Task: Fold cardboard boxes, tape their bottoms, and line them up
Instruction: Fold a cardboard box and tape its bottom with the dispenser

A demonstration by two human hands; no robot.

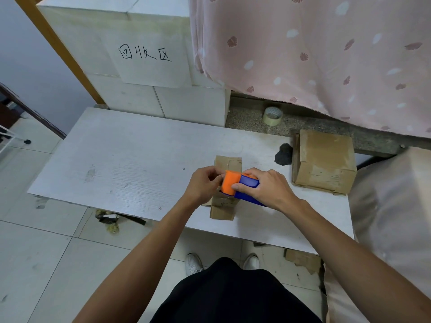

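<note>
Small cardboard box (223,212) lies on the white surface (130,159) near its front edge, right of centre, mostly covered by both hands. Orange-and-blue tape dispenser (242,184) sits on top of it. Right hand (268,187) has its grip clamped round the blue body; left hand (203,183) has its grip pinched on the orange end. Larger cardboard box (324,162) stands at the far right, black lump (283,155) just beside it. Tape roll (272,115) sits on the stone ledge behind.
</note>
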